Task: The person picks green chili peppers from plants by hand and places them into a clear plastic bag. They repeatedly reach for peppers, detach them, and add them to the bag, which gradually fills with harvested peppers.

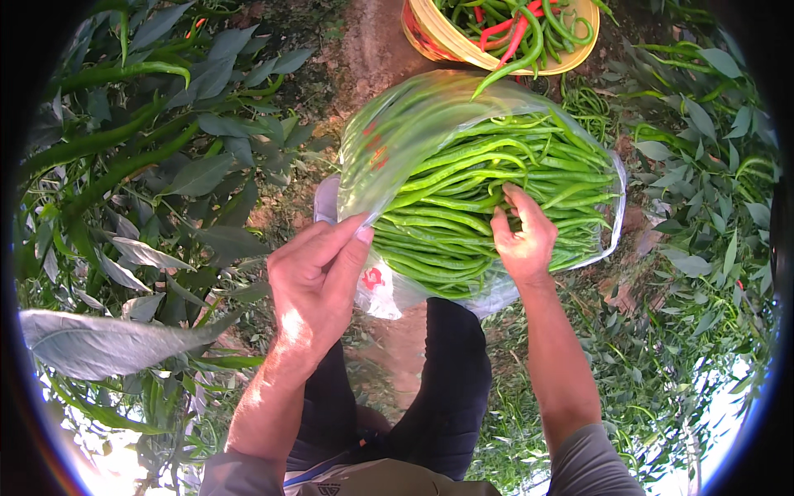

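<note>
A clear plastic bag (378, 149), wide at the mouth and printed in red, lies before me, filled with long green chili peppers (446, 217) laid mostly side by side. My left hand (322, 266) pinches the bag's edge between thumb and forefinger at its left side. Over the middle of the peppers is my right hand (524, 235), its thumb and fingers curled at a pepper's curved end; whether they grip it cannot be told. Beyond the bag, a yellow woven basket (434, 37) holds green and red chili peppers (521, 31), one green pepper hanging over its rim.
Leafy pepper plants (211, 124) with hanging green peppers crowd the left, and more plants (701, 142) line the right. A large leaf (118, 344) juts in near my left forearm. Bare soil (372, 37) runs between the rows. My knees, in dark trousers (456, 372), are just below the bag.
</note>
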`<state>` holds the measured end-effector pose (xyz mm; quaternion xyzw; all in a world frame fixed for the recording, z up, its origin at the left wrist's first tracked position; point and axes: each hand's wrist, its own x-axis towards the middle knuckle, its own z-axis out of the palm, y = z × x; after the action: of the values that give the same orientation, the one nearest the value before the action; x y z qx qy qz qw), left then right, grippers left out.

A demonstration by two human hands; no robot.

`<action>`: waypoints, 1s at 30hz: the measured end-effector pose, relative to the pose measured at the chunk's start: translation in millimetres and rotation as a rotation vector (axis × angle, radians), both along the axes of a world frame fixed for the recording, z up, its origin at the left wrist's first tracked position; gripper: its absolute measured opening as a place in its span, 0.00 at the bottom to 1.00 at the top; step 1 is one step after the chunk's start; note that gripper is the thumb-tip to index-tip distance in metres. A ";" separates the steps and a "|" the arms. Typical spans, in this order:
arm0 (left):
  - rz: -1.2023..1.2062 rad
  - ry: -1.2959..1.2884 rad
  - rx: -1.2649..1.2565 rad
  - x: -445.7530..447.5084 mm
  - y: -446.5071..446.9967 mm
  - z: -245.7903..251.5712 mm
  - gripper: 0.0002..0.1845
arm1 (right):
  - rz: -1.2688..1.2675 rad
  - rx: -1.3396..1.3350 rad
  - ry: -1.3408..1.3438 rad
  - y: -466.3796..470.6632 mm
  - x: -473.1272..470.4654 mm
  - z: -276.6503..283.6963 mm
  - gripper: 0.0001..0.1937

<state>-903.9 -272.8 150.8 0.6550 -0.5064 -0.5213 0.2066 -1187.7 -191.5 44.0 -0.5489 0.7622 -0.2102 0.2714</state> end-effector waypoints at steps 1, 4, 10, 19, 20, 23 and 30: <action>-0.003 0.005 -0.004 0.6 -0.6 -0.3 0.11 | 0.067 -0.086 0.015 0.6 1.3 3.0 0.17; -0.005 0.011 0.000 1.5 -1.7 -1.0 0.11 | 0.127 -0.204 -0.115 0.9 7.9 -1.7 0.15; 0.083 0.055 0.072 0.9 -1.5 -2.0 0.11 | 0.002 -0.097 -0.052 -10.4 13.0 1.3 0.08; 0.116 0.064 0.100 0.2 -2.2 -2.2 0.12 | 0.706 -0.050 0.200 -71.8 32.7 -4.4 0.41; 0.133 0.065 0.092 -1.3 -2.0 -1.7 0.12 | 0.737 0.013 0.253 -73.5 34.3 -10.2 0.41; 0.184 0.072 0.088 -6.8 0.3 1.1 0.11 | 0.656 -0.056 0.240 -70.4 41.6 -16.7 0.41; 0.121 0.063 0.106 -8.2 4.8 3.4 0.12 | 0.497 -0.003 0.317 -79.3 24.7 -2.1 0.34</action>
<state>-912.0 -268.0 154.1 0.6777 -0.4307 -0.5545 0.2186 -1163.0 -270.8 41.9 -0.7450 0.6371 -0.0499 0.1913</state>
